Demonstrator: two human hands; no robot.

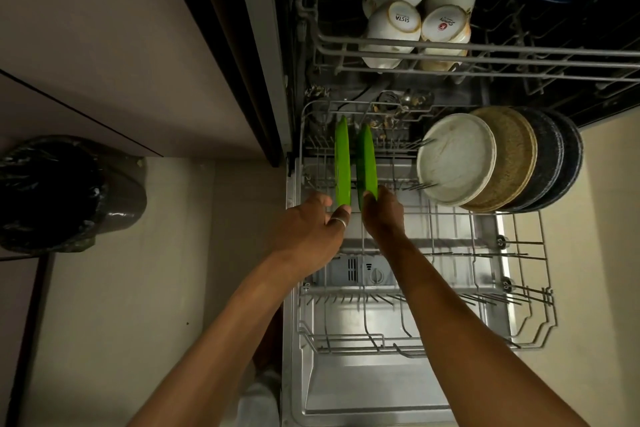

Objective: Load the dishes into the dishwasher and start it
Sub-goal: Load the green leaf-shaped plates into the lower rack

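Fingers of the left hand [308,225] pinch the green left plate [342,163] by its near edge; the right hand [382,215] grips the right plate [366,163]. Both stand upright, far left in the rack [450,214].

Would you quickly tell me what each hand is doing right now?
The left hand grips the near edge of the left green plate.
The right hand grips the near edge of the right green plate.
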